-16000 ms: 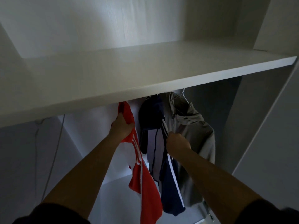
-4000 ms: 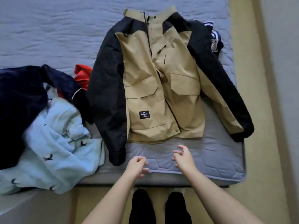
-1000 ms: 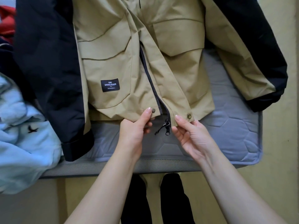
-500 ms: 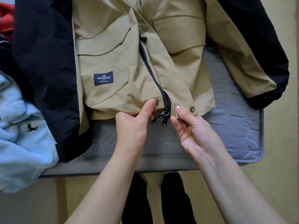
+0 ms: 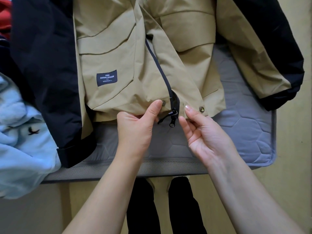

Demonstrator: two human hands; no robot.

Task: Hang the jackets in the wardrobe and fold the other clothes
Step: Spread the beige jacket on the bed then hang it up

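Your left hand (image 5: 135, 132) and right hand (image 5: 206, 139) each pinch the hem of the tan jacket (image 5: 118, 53).
The zipper pull (image 5: 173, 115) hangs between them, nearer your right; its track runs away from you.

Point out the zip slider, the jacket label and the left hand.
zip slider (image 5: 174, 113), head view, on its metal body
jacket label (image 5: 106, 78), head view, on its middle
left hand (image 5: 135, 132), head view, on its back

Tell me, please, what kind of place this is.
Probably a bedroom, though little of the room shows. A grey quilted mattress fills the view, a tan and black jacket is spread on it, and a light blue garment is heaped at its left edge.
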